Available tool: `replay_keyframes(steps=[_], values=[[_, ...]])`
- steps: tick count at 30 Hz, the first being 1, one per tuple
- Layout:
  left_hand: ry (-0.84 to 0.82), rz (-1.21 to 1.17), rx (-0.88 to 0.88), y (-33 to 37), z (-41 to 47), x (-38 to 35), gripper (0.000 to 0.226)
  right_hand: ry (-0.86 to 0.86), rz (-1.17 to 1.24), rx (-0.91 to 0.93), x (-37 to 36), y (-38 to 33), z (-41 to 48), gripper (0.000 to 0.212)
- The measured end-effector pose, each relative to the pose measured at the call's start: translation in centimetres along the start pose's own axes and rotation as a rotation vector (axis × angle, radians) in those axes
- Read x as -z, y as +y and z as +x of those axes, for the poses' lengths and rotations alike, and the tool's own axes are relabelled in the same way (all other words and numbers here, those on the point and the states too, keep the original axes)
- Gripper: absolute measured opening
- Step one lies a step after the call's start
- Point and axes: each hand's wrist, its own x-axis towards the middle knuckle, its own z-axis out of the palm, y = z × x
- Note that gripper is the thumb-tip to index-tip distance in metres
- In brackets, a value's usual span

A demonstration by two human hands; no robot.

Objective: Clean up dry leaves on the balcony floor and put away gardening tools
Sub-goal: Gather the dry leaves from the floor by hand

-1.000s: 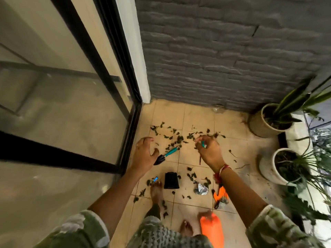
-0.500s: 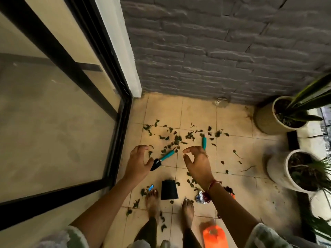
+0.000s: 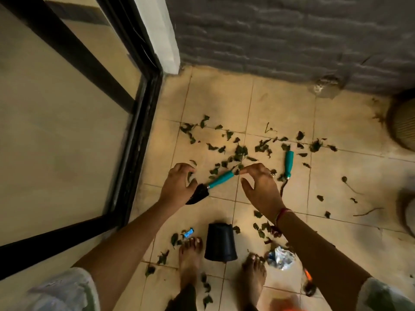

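Dry dark-green leaves point(image 3: 241, 151) lie scattered mid-floor on the beige tiled balcony floor point(image 3: 280, 104), toward its grey-wall edge. Among them lies a black-bladed, teal-handled trowel point(image 3: 221, 179). The left hand point(image 3: 179, 184) curls beside the blade; whether it holds anything cannot be told. The right hand point(image 3: 260, 187) arches wide, empty, over the handle's end.

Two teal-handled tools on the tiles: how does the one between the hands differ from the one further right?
The teal-handled black trowel ends in a broad scoop; the teal-handled tool on the right ends in a thin dark shaft. The trowel lies diagonally between left hand and right hand; the other points nearly straight away, outside the right hand. Both lie among dry leaves.
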Motion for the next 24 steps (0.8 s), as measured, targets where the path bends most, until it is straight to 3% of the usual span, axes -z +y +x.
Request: replay_keyframes(steps=[7,11,14,20,24], values=[[0.065,0.038,-0.042,-7.5,6.4,-8.5,0.041,-0.118,-0.233,0.178,-9.0,7.1,8.5,0.041],[0.15,-0.059,0.108,-12.4,10.0,-11.0,0.042,-0.248,-0.451,0.385,-11.8,8.5,14.5,0.049],[0.247,-0.3,0.271,-15.1,11.9,-12.0,0.036,-0.323,-0.529,0.496,-14.2,8.1,17.4,0.052],[0.451,-1.063,0.549,-16.3,15.2,-11.7,0.016,-0.507,-0.605,0.785,-22.7,5.3,18.6,0.064],[0.455,-1.307,0.602,-17.2,15.3,-11.7,0.018,-0.458,-0.652,0.679,-27.3,5.9,19.0,0.062]])
